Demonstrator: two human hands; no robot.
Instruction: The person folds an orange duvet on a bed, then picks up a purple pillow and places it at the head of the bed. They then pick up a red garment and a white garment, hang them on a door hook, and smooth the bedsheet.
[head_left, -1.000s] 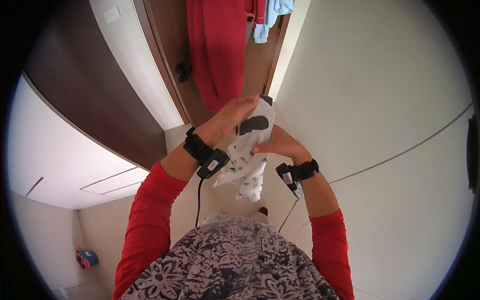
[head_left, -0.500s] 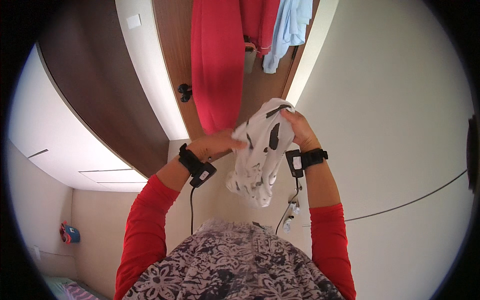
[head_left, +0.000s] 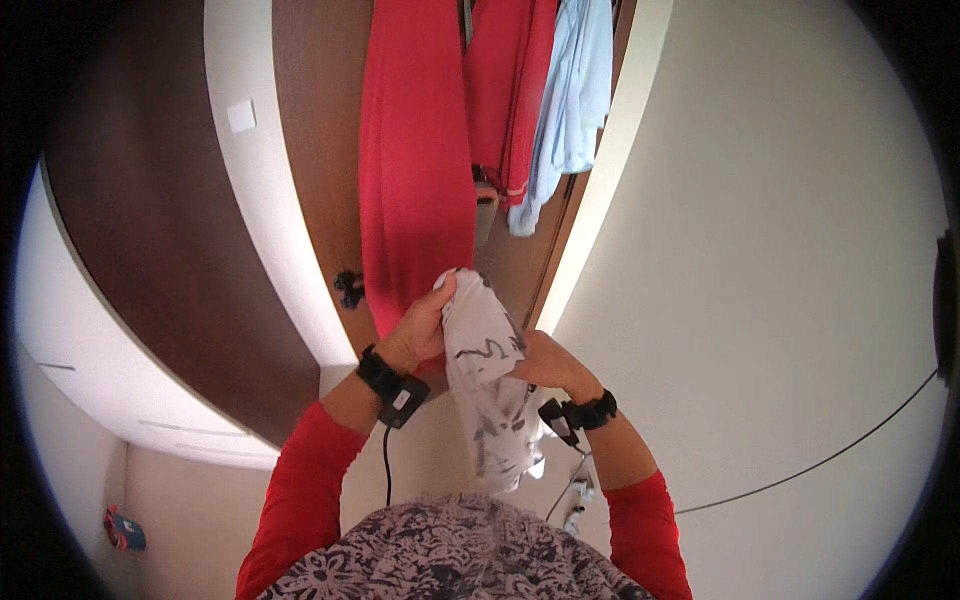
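Note:
A white cloth with black printed marks [head_left: 490, 340] hangs bunched and folded in front of my body, its lower end loose. My left hand [head_left: 427, 325] is closed on the cloth's upper left edge, the thumb lying on top near its peak. Against the cloth's right side, lower down, my right hand [head_left: 552, 362] grips a fold, with its fingertips hidden in the fabric. Both wrists wear black straps with small dark boxes, and I have red sleeves.
Red garments [head_left: 415, 160] and a light blue garment [head_left: 570, 110] hang on a brown door [head_left: 315, 150] ahead. A pale wall [head_left: 760, 220] stands at the right, with a dark cable [head_left: 815, 465] across it. Small white items [head_left: 577, 505] lie low behind my right wrist.
My left hand has gone from lying against the cloth to gripping its top edge. My right hand has left the top and moved down its right side. The cloth sits lower in view.

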